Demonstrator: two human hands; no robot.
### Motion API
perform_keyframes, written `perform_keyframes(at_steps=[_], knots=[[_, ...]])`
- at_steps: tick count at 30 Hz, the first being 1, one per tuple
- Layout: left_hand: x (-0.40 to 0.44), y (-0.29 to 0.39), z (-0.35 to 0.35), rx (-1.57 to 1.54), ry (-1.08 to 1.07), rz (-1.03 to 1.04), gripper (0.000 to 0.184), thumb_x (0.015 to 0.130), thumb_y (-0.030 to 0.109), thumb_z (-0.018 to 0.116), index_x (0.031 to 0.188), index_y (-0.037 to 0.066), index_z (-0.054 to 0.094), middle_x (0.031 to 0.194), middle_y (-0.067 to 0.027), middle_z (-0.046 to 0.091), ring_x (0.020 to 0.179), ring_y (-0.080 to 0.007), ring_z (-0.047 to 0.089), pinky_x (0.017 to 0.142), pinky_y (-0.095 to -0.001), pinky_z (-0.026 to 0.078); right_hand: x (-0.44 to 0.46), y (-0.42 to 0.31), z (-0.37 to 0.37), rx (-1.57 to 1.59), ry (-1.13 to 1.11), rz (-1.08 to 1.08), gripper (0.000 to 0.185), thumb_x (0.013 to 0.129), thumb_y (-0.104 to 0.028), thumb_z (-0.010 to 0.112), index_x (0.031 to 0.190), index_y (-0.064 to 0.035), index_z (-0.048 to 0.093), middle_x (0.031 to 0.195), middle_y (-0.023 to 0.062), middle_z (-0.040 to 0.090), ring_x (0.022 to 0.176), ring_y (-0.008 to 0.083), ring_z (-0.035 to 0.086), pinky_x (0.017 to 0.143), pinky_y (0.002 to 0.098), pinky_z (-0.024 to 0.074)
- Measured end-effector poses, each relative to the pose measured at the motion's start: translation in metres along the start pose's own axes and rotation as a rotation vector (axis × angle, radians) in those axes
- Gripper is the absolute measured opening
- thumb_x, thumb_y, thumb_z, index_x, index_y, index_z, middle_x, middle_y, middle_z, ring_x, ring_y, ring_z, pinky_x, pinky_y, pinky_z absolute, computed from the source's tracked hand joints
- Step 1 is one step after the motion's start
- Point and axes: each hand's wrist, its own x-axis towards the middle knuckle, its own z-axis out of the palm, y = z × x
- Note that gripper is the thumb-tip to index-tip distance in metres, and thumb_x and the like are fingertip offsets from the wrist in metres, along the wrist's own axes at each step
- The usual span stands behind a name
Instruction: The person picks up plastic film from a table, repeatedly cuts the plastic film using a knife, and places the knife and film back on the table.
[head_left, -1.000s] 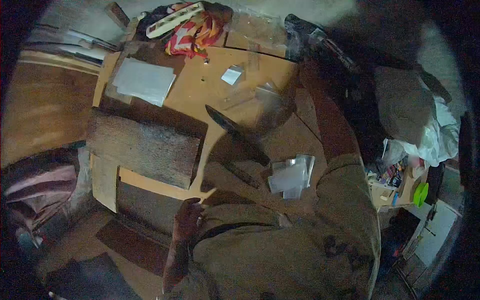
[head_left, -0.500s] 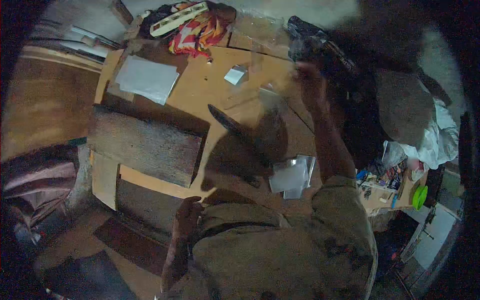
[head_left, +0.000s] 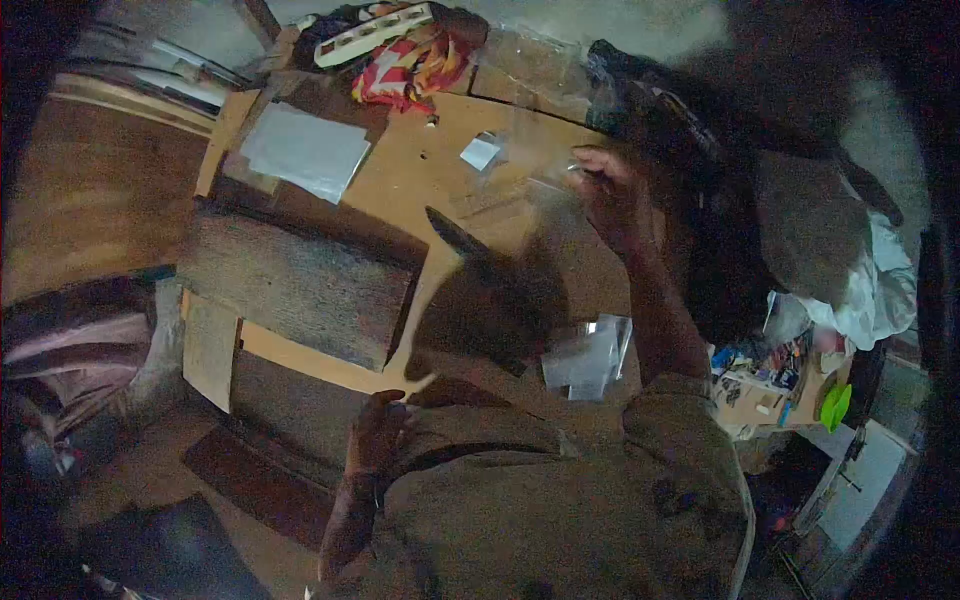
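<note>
My right hand (head_left: 617, 198) is over the far right part of the table, its fingers curled in a pinch. What they hold, if anything, cannot be made out. Just left of the fingertips, a faint clear plastic piece (head_left: 545, 187) shows a bright edge. My left hand (head_left: 380, 432) is by the near table edge, close to my shirt, with fingers curled; its contents are hidden. A dark, pointed, blade-like thing (head_left: 453, 232) lies mid-table, partly lost in shadow. Clear plastic bags (head_left: 588, 360) lie near my body, and a small pale square (head_left: 480, 152) lies farther off.
A worn wooden board (head_left: 300, 285) stands on the left of the table (head_left: 400, 165). Behind it lies a stack of clear plastic sheets (head_left: 305, 152). A power strip (head_left: 375, 35) rests on colourful cloth (head_left: 415, 72) at the back. Small items (head_left: 755, 375) crowd a side surface on the right.
The view has shifted slightly. My right hand, blurred before, now shows more clearly with its fingers bent to the left. My left hand stays by the near edge.
</note>
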Motion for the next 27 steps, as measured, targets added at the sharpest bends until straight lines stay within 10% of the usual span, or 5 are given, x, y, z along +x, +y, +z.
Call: perform_keyframes(at_steps=[4,6,11,13,27], knots=[[0.005,-0.034,0.001,-0.243,-0.062,-0.123,0.031,0.088,0.018,0.052,0.116,0.005,0.051,0.092,-0.0108,0.062,0.082,-0.0172,0.059,0.073,-0.0308,0.048,-0.003,-0.015,-0.005,-0.288,-0.343,0.113,0.020,0.087,-0.011,0.051,0.105,-0.0074,0.059,0.101,0.0112,0.062,0.093,0.0238,0.060,0.081,0.0334,0.0463],[0.002,-0.030,-0.003,0.180,-0.068,0.282,0.031,0.088,0.016,0.052,0.116,0.005,0.050,0.091,-0.0106,0.062,0.083,-0.0167,0.058,0.074,-0.0303,0.047,-0.010,0.002,-0.003,-0.318,-0.365,0.120,0.021,0.088,-0.013,0.049,0.105,-0.0073,0.059,0.100,0.0124,0.062,0.092,0.0258,0.060,0.078,0.0348,0.0469],[0.002,-0.022,-0.003,0.136,-0.060,0.095,0.036,0.080,0.011,0.060,0.114,0.003,0.050,0.089,-0.0094,0.061,0.082,-0.0176,0.059,0.075,-0.0308,0.048,0.008,0.017,-0.001,-0.442,-0.394,0.481,0.022,0.086,-0.013,0.050,0.105,-0.0060,0.059,0.095,0.0159,0.062,0.085,0.0290,0.062,0.071,0.0379,0.0482],[0.001,-0.020,-0.003,0.200,-0.058,0.163,0.043,0.073,0.007,0.066,0.113,0.002,0.050,0.089,-0.0086,0.062,0.081,-0.0183,0.060,0.076,-0.0315,0.049,0.016,0.039,0.002,-0.708,-0.154,0.014,0.024,0.085,-0.015,0.051,0.106,-0.0067,0.057,0.091,0.0174,0.062,0.081,0.0290,0.063,0.068,0.0388,0.0485],[0.003,-0.045,0.000,0.048,-0.034,0.113,0.028,0.088,0.013,0.052,0.114,0.004,0.051,0.102,-0.0109,0.060,0.080,-0.0182,0.062,0.073,-0.0315,0.049,0.074,0.111,0.085,-0.783,-0.245,0.242,0.058,0.081,-0.048,0.051,0.118,-0.0028,0.051,0.092,0.0227,0.062,0.092,0.0346,0.060,0.077,0.0423,0.0492]])
